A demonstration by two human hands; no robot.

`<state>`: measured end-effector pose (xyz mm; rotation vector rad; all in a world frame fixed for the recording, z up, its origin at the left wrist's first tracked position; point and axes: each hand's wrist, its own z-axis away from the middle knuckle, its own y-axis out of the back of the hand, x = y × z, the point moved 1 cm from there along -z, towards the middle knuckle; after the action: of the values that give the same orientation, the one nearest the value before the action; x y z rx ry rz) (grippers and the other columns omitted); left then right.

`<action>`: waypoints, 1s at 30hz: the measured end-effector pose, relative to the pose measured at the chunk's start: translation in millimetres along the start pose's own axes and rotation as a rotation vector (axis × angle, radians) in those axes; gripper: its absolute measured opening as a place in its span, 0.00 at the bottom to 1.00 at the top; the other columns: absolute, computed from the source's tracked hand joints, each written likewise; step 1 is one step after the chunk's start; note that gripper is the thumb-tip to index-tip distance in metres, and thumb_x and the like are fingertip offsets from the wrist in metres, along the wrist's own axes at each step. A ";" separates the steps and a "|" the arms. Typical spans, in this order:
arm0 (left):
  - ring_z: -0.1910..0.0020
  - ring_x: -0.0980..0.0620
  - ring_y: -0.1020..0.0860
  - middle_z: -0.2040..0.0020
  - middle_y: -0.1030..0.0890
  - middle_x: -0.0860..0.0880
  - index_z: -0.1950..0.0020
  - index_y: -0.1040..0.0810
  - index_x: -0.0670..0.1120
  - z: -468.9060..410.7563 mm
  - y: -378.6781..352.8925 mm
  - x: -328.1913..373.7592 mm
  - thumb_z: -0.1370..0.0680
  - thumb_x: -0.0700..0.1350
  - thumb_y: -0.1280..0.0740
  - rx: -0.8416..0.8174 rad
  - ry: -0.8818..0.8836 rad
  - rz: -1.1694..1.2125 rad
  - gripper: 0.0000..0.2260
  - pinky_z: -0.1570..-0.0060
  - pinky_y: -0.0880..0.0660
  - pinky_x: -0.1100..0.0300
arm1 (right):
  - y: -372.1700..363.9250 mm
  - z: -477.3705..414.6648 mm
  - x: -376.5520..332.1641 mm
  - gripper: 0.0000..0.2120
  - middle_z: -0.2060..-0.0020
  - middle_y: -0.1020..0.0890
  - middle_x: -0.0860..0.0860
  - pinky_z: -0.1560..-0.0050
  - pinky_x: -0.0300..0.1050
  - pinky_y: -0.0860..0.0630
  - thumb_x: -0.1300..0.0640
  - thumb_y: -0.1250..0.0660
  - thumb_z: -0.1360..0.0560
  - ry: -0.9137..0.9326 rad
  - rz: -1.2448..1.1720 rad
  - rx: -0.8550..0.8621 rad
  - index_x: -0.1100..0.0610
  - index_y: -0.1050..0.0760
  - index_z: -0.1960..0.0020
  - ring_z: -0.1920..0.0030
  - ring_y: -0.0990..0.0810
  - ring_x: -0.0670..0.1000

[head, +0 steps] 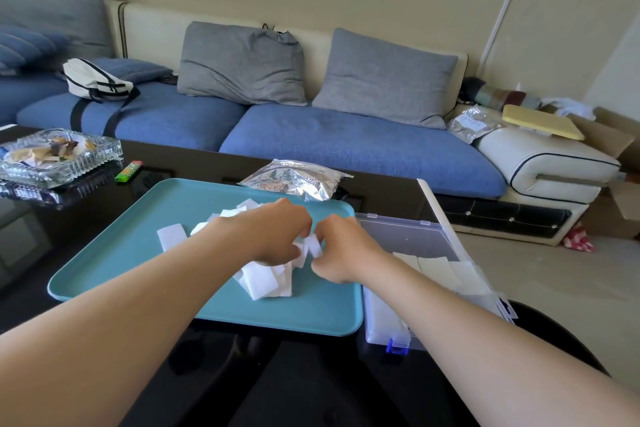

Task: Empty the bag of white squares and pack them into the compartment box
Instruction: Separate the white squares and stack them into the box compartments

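Risk: my left hand (277, 232) and right hand (341, 253) pinch thin white squares (309, 249) above the teal plastic tray (138, 270); uneven pressure could scatter them.

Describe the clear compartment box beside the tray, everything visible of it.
The compartment box looks like clear, thin plastic, with blue clips on its near edge. Its lid is open and tilted up at the far side, with clear latches along the top rim. The box sits on the dark table, just right of the teal tray. Several white squares lie flat inside, toward the far right. The right forearm crosses over it; contact is unclear.
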<state>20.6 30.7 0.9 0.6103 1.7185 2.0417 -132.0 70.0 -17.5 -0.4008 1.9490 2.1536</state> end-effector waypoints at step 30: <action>0.54 0.44 0.16 0.52 0.15 0.42 0.45 0.17 0.39 7.8 28.9 19.1 0.18 0.41 0.29 0.029 0.166 1.481 0.06 0.43 0.17 0.46 | 45.1 22.5 14.4 0.12 0.63 0.17 0.46 0.63 0.43 0.25 0.50 0.17 0.31 0.213 -0.551 0.509 0.53 0.17 0.56 0.64 0.22 0.47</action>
<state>8.6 43.0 32.0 2.2465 1.4172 2.9266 -161.9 87.2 21.9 -0.9579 2.0803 1.2728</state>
